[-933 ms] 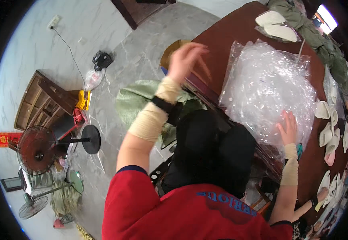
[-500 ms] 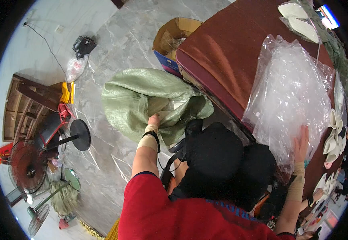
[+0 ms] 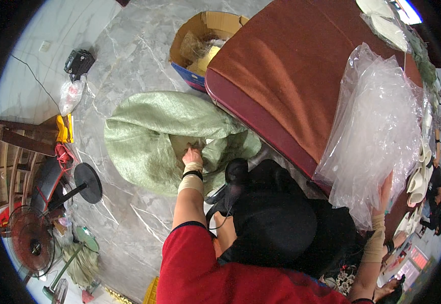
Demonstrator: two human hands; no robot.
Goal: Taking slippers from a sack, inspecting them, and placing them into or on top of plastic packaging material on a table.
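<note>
A large green woven sack (image 3: 144, 137) lies slumped on the grey marble floor beside a dark red table (image 3: 291, 66). My left hand (image 3: 192, 156) reaches down into the sack's mouth, with the fingers curled in the fabric; a beige sleeve and a black band cover the wrist. A heap of clear plastic bags (image 3: 377, 121) rests on the table's right part and hangs over its edge. My right hand (image 3: 386, 186) is raised against the lower edge of that heap, and the plastic mostly hides it. A black cap covers the middle of the view.
An open cardboard box (image 3: 200, 35) with packing scraps stands by the table's far corner. A floor fan (image 3: 30, 243), a round black stand base (image 3: 87, 182), a wooden frame (image 3: 12, 147) and a black device (image 3: 78, 61) sit at the left. White curved pieces (image 3: 423, 167) line the table's right side.
My left arm has come down from above the table to the sack's mouth on the floor. My right hand has stayed on the plastic bags.
</note>
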